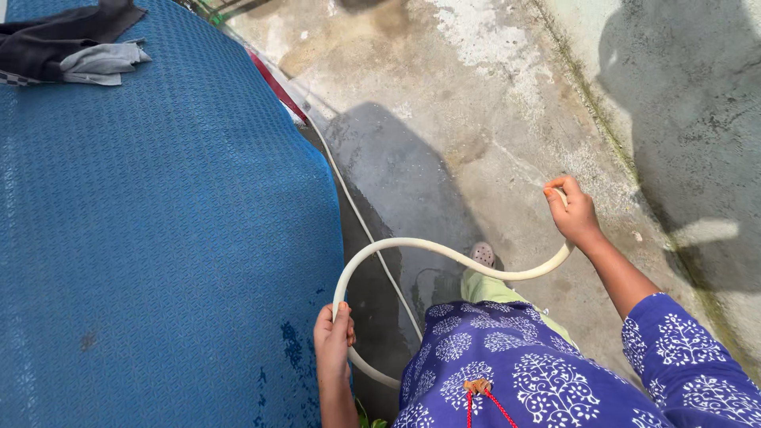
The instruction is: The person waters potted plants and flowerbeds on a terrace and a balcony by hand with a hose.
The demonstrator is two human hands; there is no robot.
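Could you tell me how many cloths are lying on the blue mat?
2: a dark cloth at the mat's far left corner, and a grey cloth against its near edge. Others may lie out of frame.

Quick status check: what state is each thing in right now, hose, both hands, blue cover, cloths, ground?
Hose: bent in a loop, held at two places.
Left hand: closed around the hose, beside the blue cover.
Right hand: closed around the hose, raised over the ground.
Blue cover: spread out, dark spots near its lower edge.
Cloths: crumpled on the cover.
Ground: concrete, a dark wet-looking patch in front of the person.
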